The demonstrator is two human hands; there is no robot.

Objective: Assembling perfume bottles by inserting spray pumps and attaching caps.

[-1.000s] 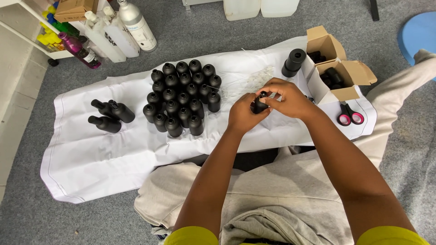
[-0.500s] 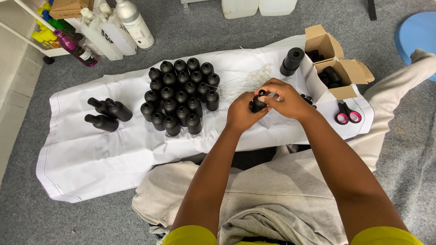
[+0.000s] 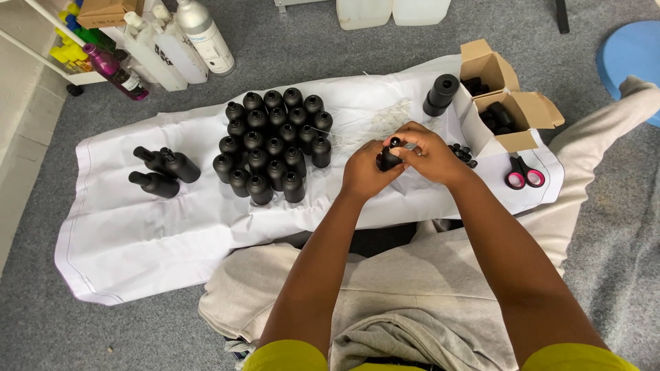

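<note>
Matt black plastic, the small bottle (image 3: 387, 161) you hold above the white cloth (image 3: 172, 227) looks light, stiff and a little slick, so grip its body, not the neck. Your left hand (image 3: 364, 172) wraps it from below, fingers curled tight, while your right hand (image 3: 430, 152) pinches its top with fingertips pressed together.

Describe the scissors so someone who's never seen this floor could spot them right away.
Start at the white cloth spread on the grey carpet and follow it to its right end, by the open cardboard boxes. Just below the boxes lie the scissors, the only thing there with bright pink handles among black bottles and caps.
</note>
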